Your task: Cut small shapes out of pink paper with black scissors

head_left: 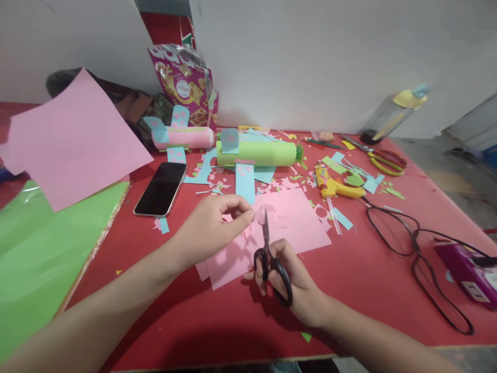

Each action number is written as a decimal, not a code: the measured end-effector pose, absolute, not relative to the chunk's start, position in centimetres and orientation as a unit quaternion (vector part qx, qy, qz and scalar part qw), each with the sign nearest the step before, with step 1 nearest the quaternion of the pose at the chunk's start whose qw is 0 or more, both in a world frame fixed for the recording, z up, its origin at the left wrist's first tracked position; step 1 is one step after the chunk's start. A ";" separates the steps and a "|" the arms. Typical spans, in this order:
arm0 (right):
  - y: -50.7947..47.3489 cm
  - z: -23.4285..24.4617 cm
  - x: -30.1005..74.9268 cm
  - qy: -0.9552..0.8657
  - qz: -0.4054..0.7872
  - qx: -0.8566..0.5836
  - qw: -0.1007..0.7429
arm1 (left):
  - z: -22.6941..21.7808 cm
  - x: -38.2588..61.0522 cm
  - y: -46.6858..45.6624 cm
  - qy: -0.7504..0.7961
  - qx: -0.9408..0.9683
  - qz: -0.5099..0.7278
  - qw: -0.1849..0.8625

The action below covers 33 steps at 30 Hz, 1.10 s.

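My left hand [219, 220] is closed in a pinch, with a small piece of pink paper [261, 214] at its fingertips. Black-handled scissors [267, 254] are in my right hand [293, 282], fingers through the loops and blades pointing up and away, close to the left fingertips. Below both hands lie overlapping pink paper sheets [305, 223] with cut-out holes. Just beyond them is a light green bottle-shaped tube [267, 154] with blue paper fins. A similar pink tube [190, 138] lies to its left.
A phone [161, 189], a large pink sheet [77, 145] and green paper [46, 248] lie left. Paper scraps surround a yellow glue gun [337, 187], its cord running to a purple power box [468, 274]. Behind stand a snack bag [184, 85] and a clear bottle [392, 116]; pliers [386, 160] lie right.
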State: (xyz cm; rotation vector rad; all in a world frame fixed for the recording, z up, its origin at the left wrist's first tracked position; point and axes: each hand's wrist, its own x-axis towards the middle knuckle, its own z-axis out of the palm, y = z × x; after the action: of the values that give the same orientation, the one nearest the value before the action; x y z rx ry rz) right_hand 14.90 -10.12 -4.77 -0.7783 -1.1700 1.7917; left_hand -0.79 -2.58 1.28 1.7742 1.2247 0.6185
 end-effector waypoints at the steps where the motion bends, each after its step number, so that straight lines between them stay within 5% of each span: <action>1: -10.1 -4.8 14.9 -0.468 0.714 -0.310 0.418 | 1.3 -0.8 -2.6 0.491 0.715 0.250 0.430; 33: -10.3 -4.9 14.8 -0.461 0.721 -0.333 0.396 | 1.4 -0.9 -2.5 0.496 0.727 0.244 0.407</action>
State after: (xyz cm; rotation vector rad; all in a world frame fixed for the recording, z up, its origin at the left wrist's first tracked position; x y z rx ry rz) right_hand 14.79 -10.26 -4.85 -0.8430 -1.1694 1.8268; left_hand -0.95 -2.48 1.38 1.8340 1.2494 0.6151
